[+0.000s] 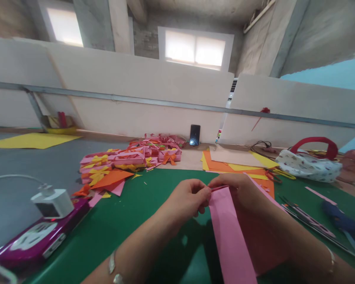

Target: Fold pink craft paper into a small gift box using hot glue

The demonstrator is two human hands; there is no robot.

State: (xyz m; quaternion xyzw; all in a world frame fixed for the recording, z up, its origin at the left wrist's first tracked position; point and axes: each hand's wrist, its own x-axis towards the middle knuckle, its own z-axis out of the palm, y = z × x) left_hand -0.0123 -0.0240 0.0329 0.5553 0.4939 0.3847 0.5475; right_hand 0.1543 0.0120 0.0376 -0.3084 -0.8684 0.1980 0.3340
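Both hands pinch the pink paper strip

"What sort of place is this, a workshop?"

"A paper-craft workroom, I'd say. There's a green mat over the bench and a heap of pink paper boxes with bows on it."

"Loose coloured sheets are stacked up too, orange and yellow, with yellow-handled scissors at their edge."

"And a pink strip is being folded right there. It's no home: bare concrete walls, high windows, and plain board partitions behind the bench."
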